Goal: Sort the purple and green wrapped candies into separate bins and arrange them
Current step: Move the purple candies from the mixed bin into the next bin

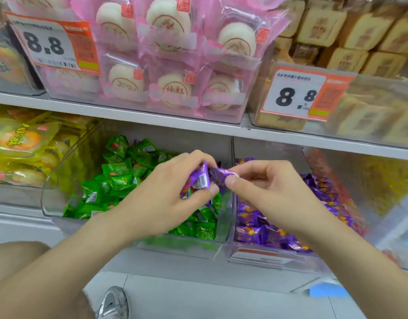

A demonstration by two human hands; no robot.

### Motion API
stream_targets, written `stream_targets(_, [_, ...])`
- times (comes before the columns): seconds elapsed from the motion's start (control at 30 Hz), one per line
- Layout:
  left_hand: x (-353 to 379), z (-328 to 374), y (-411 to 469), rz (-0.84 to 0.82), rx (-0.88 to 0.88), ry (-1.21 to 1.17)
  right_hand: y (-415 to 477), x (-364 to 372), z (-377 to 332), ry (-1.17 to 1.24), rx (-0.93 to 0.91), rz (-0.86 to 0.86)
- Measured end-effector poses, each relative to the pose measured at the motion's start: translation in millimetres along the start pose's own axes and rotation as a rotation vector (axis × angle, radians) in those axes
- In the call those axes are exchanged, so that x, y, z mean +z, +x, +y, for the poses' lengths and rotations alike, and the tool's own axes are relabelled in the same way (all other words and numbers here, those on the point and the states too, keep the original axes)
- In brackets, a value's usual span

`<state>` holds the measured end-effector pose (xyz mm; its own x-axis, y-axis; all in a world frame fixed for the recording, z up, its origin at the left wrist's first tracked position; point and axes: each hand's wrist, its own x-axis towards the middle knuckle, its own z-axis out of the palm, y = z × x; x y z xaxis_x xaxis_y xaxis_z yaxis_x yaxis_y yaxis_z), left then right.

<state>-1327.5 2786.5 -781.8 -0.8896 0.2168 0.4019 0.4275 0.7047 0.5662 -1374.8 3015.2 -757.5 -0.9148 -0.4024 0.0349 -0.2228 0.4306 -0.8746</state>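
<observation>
**Left hand** (173, 194): back to the camera, fingers curled round a small clutch of held purple candies (200, 180), thumb beneath. Number in the clutch: cannot tell.

**Right hand** (267, 187): thumb and forefinger pinching a wrapper end at the right of the same clutch. Other fingers loosely curled, nothing else held.

**Pose:** bare forearms entering from the bottom corners of the view and converging. Hands joined through the candies, raised above the divide between the two bins, mostly over the right end of the green one.

**Green bin** (180, 247): clear plastic, at the front edge of the lower shelf (166, 268), heaped with green candies (113, 178).

**Purple bin** (269, 257): clear, just beside the green bin on its right, holding purple candies (256, 233).

**Risk, as judged:**
- Clutch shared between two grips while over the wrong bin. Slick wrappers and a pinch on a mere wrapper end likely to let one slip down among the green.
- Forearm dragging across the low front walls, tipping stock over the shelf's front edge.

**Surroundings:**
- Upper shelf (175, 123) carrying pink-wrapped cakes (166, 54), brown boxed cakes (336, 31) and a price tag (48, 44).
- Yellow packets (21, 146) toward the lower shelf's left end.
- Shoe (113, 302) on the floor below.
</observation>
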Motion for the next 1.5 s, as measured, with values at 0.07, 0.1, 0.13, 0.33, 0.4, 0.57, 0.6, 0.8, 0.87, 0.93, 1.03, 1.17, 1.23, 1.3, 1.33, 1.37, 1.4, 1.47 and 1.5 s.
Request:
stream_targets(0.07, [10, 6, 4, 0.004, 0.052, 0.043, -7, -15, 10, -0.169, -0.092, -0.017])
stream_targets(0.1, [16, 11, 6, 0.010, 0.068, 0.034, -11, -22, 14, -0.214, -0.133, -0.053])
stream_targets(0.13, [21, 17, 8, 0.018, 0.077, 0.006, -15, -27, 17, -0.224, -0.167, -0.087])
stream_targets(0.33, [48, 38, 24, -0.025, -0.006, -0.147, -34, -51, 37, -0.091, -0.197, -0.101])
stream_targets(0.4, [51, 43, 27, -0.106, -0.006, -0.221, -37, -66, 41, -0.192, -0.222, -0.154])
stream_targets(0.57, [61, 53, 26, -0.115, 0.086, -0.009, -37, -100, 62, -0.402, -0.178, -0.120])
stream_targets(0.6, [63, 53, 26, -0.113, 0.069, 0.034, -37, -103, 68, -0.465, -0.156, -0.128])
stream_targets(0.8, [71, 56, 25, -0.038, -0.040, 0.087, -41, -100, 83, -0.661, -0.076, -0.247])
stream_targets(0.87, [70, 57, 26, -0.044, -0.035, 0.114, -39, -96, 84, -0.709, -0.088, -0.275])
stream_targets(0.93, [71, 56, 27, -0.063, -0.024, 0.134, -37, -94, 87, -0.744, -0.107, -0.279])
stream_targets(1.03, [73, 53, 26, -0.080, 0.000, 0.154, -34, -89, 91, -0.744, -0.087, -0.275])
stream_targets(1.17, [75, 52, 26, -0.089, 0.027, 0.197, -33, -83, 92, -0.729, -0.056, -0.282])
stream_targets(1.23, [76, 52, 25, -0.094, 0.036, 0.231, -33, -83, 92, -0.721, -0.034, -0.290])
stream_targets(1.3, [77, 51, 24, -0.095, 0.054, 0.266, -34, -84, 92, -0.725, -0.017, -0.292])
stream_targets(1.33, [76, 52, 23, -0.094, 0.064, 0.275, -34, -84, 92, -0.741, -0.013, -0.288])
stream_targets(1.37, [77, 52, 23, -0.094, 0.074, 0.277, -34, -84, 92, -0.761, -0.011, -0.278])
stream_targets(1.4, [77, 53, 23, -0.092, 0.083, 0.273, -35, -83, 92, -0.778, -0.008, -0.268])
stream_targets(1.47, [78, 54, 23, -0.089, 0.098, 0.262, -35, -83, 92, -0.792, 0.005, -0.258])
stream_targets(1.5, [78, 54, 24, -0.090, 0.102, 0.258, -35, -83, 92, -0.792, 0.009, -0.257])
